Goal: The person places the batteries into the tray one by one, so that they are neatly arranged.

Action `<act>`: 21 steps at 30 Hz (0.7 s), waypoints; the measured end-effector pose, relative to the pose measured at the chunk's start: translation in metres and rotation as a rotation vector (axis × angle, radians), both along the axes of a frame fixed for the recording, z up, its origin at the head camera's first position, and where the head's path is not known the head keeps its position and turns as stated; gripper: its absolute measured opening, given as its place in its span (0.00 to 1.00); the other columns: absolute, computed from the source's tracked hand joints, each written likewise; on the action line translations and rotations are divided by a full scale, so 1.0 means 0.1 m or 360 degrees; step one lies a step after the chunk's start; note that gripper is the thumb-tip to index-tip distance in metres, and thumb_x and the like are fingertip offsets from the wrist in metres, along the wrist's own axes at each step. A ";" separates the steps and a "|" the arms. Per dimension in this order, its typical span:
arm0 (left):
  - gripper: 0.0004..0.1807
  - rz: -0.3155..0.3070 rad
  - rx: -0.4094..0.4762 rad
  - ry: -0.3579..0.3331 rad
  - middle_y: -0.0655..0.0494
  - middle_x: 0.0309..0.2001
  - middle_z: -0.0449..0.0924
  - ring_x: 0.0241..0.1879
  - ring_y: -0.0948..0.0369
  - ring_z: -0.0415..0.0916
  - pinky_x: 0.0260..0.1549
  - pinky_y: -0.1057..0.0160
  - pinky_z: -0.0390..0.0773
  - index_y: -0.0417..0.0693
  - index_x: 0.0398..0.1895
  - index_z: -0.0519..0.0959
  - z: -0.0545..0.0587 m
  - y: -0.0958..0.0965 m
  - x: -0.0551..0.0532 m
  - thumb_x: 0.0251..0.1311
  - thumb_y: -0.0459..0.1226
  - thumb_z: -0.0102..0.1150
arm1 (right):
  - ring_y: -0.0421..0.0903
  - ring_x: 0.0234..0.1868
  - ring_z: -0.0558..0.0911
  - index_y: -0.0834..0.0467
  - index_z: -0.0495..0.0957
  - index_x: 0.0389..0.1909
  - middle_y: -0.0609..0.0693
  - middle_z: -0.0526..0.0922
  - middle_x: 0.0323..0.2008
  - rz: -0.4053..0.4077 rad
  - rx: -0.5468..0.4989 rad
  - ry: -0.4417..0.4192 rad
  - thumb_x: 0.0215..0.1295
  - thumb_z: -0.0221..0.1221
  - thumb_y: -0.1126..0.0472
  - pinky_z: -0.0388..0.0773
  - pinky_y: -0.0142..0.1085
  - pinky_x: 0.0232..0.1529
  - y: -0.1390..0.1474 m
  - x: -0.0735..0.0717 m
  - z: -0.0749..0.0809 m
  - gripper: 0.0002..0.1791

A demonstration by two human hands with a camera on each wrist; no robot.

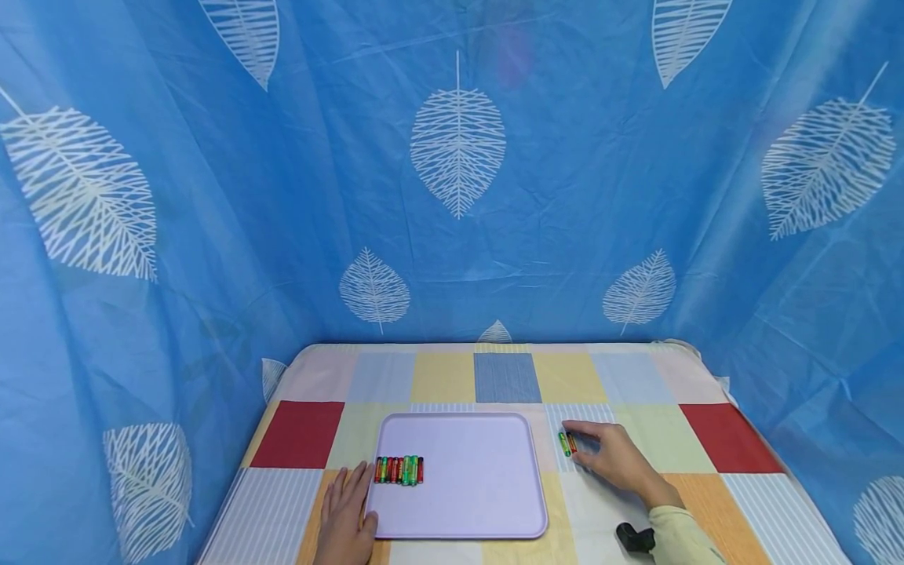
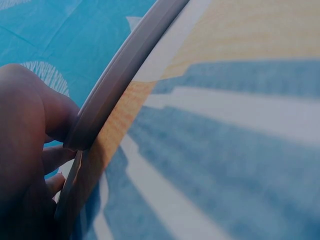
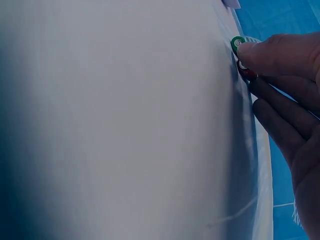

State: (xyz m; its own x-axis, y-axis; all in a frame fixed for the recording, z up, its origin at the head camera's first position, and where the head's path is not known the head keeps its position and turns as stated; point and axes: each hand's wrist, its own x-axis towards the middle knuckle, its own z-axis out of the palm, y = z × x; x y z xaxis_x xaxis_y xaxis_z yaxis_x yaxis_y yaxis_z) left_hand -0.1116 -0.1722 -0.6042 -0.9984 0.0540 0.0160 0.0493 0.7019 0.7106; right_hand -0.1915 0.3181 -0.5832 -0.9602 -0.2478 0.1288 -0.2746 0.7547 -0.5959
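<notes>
My left hand [image 1: 344, 518] rests at the left edge of a pale lilac tray [image 1: 480, 494], its fingers along the rim. The left wrist view shows that hand's thumb side against the tray's edge [image 2: 107, 100]. Inside the tray, by its left side, several red and green batteries [image 1: 399, 470] lie side by side in a row. Right of the tray, my right hand [image 1: 617, 459] pinches at a green battery [image 1: 564, 444] and a red battery [image 1: 572, 444] on the cloth. In the right wrist view the thumb covers part of the green battery [image 3: 237, 44] and the red battery [image 3: 247, 72].
A patchwork cloth [image 1: 438, 369] covers the table. Near my right wrist sits a small black object [image 1: 634, 538], its kind unclear. Blue curtains with white leaf prints [image 1: 551, 196] enclose the table at the back and both sides.
</notes>
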 end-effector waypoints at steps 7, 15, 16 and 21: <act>0.41 -0.0003 0.0024 0.0027 0.31 0.81 0.65 0.84 0.28 0.45 0.81 0.24 0.36 0.36 0.81 0.68 0.00 0.00 0.01 0.59 0.26 0.59 | 0.56 0.66 0.86 0.57 0.88 0.63 0.50 0.91 0.61 -0.0003 0.0012 0.0011 0.61 0.75 0.68 0.86 0.53 0.66 -0.01 0.00 -0.02 0.27; 0.41 -0.0012 0.0019 0.0021 0.31 0.81 0.65 0.84 0.29 0.45 0.81 0.24 0.36 0.35 0.81 0.69 0.00 0.00 0.00 0.59 0.26 0.59 | 0.59 0.64 0.88 0.60 0.87 0.64 0.54 0.91 0.61 -0.0026 0.0002 0.0038 0.62 0.75 0.68 0.87 0.54 0.63 0.00 0.01 0.02 0.27; 0.41 -0.0012 0.0020 0.0020 0.31 0.81 0.65 0.84 0.28 0.45 0.81 0.23 0.36 0.35 0.81 0.69 0.00 0.00 0.00 0.59 0.26 0.59 | 0.59 0.64 0.88 0.60 0.87 0.64 0.54 0.91 0.61 -0.0028 0.0000 0.0038 0.62 0.75 0.68 0.87 0.54 0.62 0.00 0.01 0.03 0.27; 0.41 -0.0005 0.0014 0.0002 0.31 0.82 0.64 0.84 0.28 0.45 0.81 0.24 0.35 0.36 0.81 0.68 0.02 -0.01 0.00 0.60 0.26 0.60 | 0.59 0.65 0.88 0.60 0.87 0.65 0.53 0.90 0.62 -0.0016 -0.0039 0.0038 0.64 0.74 0.70 0.87 0.54 0.63 -0.07 0.01 0.11 0.27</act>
State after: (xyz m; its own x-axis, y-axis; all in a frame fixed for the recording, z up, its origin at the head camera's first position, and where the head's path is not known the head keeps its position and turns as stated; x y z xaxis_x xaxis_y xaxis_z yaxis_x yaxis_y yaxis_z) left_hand -0.1113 -0.1728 -0.6025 -0.9982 0.0572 0.0178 0.0527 0.6953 0.7168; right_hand -0.1903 0.3112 -0.5724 -0.9591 -0.2349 0.1579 -0.2818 0.7426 -0.6076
